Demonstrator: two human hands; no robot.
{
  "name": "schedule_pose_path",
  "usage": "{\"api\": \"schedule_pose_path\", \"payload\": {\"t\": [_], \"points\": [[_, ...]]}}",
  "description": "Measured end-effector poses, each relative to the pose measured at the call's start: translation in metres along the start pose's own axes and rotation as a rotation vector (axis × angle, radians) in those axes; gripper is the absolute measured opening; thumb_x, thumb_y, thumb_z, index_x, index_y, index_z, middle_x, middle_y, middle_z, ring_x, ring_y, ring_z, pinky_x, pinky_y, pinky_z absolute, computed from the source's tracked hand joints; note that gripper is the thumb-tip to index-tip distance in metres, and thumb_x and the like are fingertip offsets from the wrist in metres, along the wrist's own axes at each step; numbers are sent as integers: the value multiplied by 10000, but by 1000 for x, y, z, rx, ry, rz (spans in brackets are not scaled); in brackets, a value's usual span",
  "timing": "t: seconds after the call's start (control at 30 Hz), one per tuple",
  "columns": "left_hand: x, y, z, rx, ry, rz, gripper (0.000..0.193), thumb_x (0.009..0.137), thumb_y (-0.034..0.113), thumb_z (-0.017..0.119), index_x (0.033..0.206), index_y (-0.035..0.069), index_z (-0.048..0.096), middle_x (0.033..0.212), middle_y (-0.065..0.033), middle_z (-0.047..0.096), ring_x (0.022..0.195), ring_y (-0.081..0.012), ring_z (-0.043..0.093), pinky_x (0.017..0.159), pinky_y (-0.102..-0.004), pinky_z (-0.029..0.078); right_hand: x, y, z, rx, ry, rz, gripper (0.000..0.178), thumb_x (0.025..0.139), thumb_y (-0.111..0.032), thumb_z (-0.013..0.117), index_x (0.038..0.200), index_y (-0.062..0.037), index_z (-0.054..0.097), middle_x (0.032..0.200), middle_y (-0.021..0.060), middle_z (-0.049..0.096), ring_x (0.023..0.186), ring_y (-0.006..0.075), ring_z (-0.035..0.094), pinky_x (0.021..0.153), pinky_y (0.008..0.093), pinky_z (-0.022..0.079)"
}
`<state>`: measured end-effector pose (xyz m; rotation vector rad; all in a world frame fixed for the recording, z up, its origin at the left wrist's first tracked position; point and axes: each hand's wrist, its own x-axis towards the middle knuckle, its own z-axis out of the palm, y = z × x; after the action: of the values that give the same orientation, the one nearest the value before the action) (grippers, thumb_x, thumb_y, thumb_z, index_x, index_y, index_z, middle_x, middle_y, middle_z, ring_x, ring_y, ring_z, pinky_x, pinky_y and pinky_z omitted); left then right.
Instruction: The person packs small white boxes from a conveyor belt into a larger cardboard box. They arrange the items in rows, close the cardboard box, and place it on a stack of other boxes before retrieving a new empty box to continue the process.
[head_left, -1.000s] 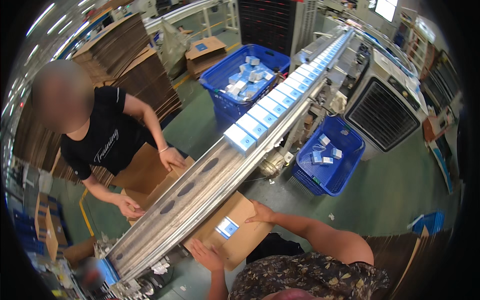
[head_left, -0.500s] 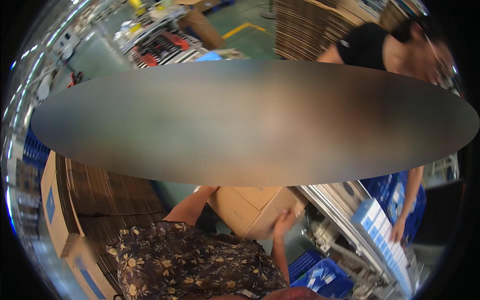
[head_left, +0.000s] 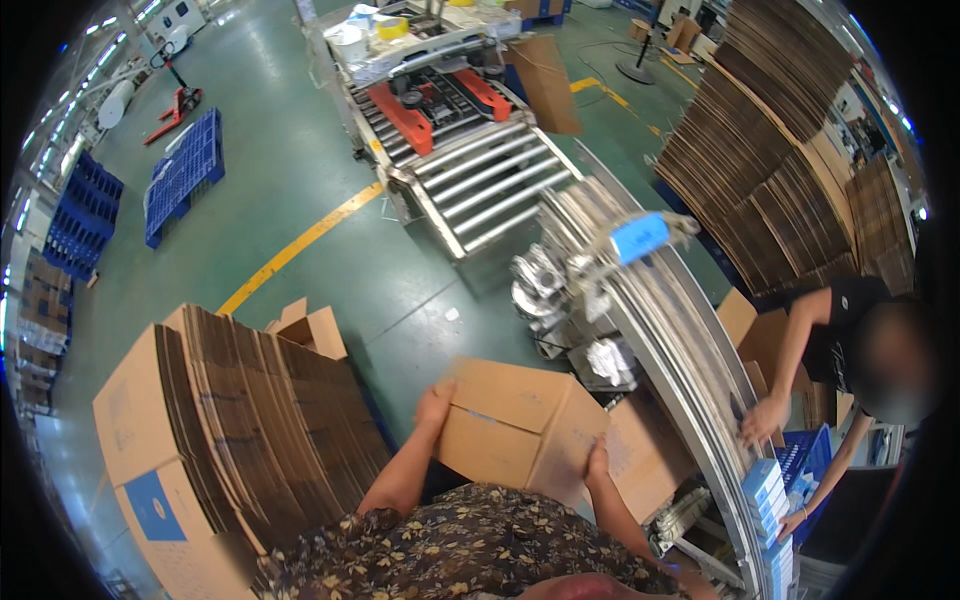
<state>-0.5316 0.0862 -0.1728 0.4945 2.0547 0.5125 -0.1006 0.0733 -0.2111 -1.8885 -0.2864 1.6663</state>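
While I carry this cardboard box (head_left: 515, 430) in front of my chest, the biggest risk I see is the crowding around me. On my left the stack of flattened cartons (head_left: 240, 430) leans close to my elbow, and I judge that a swing that way could clip their edges and knock the box askew. On my right the long conveyor (head_left: 690, 350) runs from far to near, with another open carton (head_left: 640, 455) sitting just beside my box below it. If I turn too sharply, a corner could catch the conveyor's rail or that carton. A co-worker's hand (head_left: 762, 420) rests on the far side of the conveyor, well apart from my box, so I doubt we collide, though a shove across the line could reach them. The roller machine with red guides (head_left: 450, 110) stands far off and poses no trouble.

The box itself looks closed on top and held level, off the floor, not resting on anything I can see. With only side pressure holding it, I think it could slide down if my grip eases.

My left hand (head_left: 432, 408) is pressed flat against the box's left side, fingers wrapped over its upper edge, forearm rising from below. My right hand (head_left: 597, 462) clamps the near right corner, fingers spread upward, elbow bent close to my body.
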Motion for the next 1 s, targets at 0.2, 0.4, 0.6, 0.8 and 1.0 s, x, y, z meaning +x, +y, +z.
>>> {"api": "schedule_pose_path", "payload": {"t": [0.2, 0.4, 0.6, 0.8, 1.0], "points": [[43, 88, -224, 50, 438, 30, 813, 834, 741, 534, 1338, 104, 585, 1278, -185, 645, 1228, -388, 571, 1047, -592, 348, 0, -71, 279, -21, -343, 126, 760, 969, -653, 429, 1429, -50, 477, 1392, 124, 554, 1250, 296, 544, 1048, 444, 429], [111, 213, -323, -48, 626, 252, 802, 843, 687, 572, 1337, 54, 572, 1292, -174, 637, 1208, -366, 585, 1025, -520, 403, 5, -189, 461, 129, -456, 34, 718, 977, -642, 414, 1418, -81, 492, 1394, 97, 560, 1234, 267, 558, 1052, 412, 433], [191, 447, -323, 148, 623, 473, 804, 817, 637, 644, 1336, 30, 555, 1215, -190, 656, 1150, -370, 608, 988, -501, 428, 124, -302, 559, 573, -563, -170, 681, 1010, -622, 342, 1412, -91, 484, 1366, 85, 576, 1219, 266, 567, 1033, 381, 461], [347, 605, -222, 736, 585, 963, 642, 948, 471, 526, 1447, 74, 457, 1549, -214, 329, 1427, -377, 305, 1139, -566, 243, 237, -372, 591, 296, -275, -204, 645, 1025, -568, 383, 1446, -82, 430, 1361, 77, 578, 1244, 256, 537, 1049, 402, 418], [396, 621, -71, 869, 45, 1230, 788, 941, 608, 467, 1574, 190, 253, 1655, -67, 161, 1530, -302, 93, 1215, -555, 72, 180, -451, 602, 456, -71, -316, 781, 1011, -617, 388, 1561, -91, 212, 1548, 92, 358, 1417, 237, 344, 1139, 381, 293]]}}
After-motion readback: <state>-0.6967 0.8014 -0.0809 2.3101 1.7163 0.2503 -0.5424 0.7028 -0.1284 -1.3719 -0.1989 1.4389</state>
